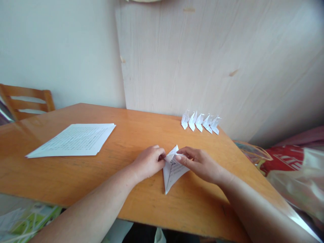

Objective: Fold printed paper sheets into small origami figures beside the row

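A partly folded sheet of printed paper [173, 173] stands over the wooden table in front of me, its lower point toward me and a small tip sticking up at the top. My left hand [150, 162] pinches its left edge, fingers curled in. On the other side my right hand [198, 162] grips the upper right flap between thumb and fingers. Printed lines show on the paper's inner face. Part of the upper folds is hidden behind the fingers.
A stack of printed sheets [73, 140] lies at the left of the table [141, 130]. Several small folded paper pieces [199, 122] stand in a row near the wall. A wooden chair [27, 98] is at the far left; bags [291, 168] are beyond the right edge.
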`<state>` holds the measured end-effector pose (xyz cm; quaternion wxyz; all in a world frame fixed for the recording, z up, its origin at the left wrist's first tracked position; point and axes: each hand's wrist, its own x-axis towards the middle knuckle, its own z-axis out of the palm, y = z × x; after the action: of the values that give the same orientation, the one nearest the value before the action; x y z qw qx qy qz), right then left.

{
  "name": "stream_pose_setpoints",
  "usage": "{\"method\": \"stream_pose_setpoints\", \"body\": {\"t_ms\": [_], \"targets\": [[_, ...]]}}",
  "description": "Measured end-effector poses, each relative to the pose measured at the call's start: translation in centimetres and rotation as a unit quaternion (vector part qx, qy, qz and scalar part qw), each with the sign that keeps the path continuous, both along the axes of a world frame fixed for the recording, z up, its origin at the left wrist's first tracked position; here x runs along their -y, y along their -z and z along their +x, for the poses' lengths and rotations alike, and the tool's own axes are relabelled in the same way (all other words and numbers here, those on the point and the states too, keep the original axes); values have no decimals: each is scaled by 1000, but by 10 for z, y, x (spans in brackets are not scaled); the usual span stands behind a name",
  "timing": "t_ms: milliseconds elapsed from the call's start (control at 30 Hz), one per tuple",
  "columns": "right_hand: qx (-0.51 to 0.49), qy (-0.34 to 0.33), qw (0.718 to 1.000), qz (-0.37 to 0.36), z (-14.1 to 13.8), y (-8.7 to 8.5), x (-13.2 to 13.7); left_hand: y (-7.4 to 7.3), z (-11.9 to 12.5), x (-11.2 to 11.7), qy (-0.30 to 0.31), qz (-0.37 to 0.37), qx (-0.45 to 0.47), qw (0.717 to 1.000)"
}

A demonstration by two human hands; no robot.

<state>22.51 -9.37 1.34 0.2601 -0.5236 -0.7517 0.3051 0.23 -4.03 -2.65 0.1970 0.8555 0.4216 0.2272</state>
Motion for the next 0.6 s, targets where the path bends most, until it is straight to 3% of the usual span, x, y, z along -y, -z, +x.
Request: {"method": "stream_pose_setpoints", "body": {"t_ms": [100, 167, 233, 400, 600], "targets": [[-20, 4, 999, -25, 15, -10, -3, -1, 1, 0, 4, -9, -2, 1000], [4, 58, 997, -49, 26, -10, -8, -2, 1, 0, 4, -14, -1, 1000], [39, 70, 994, -74, 36, -5, -12, -2, 1, -1, 4, -17, 1, 1000], [17, -40, 986, -160, 39, 5, -12, -1, 2, 0, -6, -13, -11, 1000], [-1, -84, 985, -151, 23, 4, -8, -4, 5, 2, -19, 19, -43, 999]]}}
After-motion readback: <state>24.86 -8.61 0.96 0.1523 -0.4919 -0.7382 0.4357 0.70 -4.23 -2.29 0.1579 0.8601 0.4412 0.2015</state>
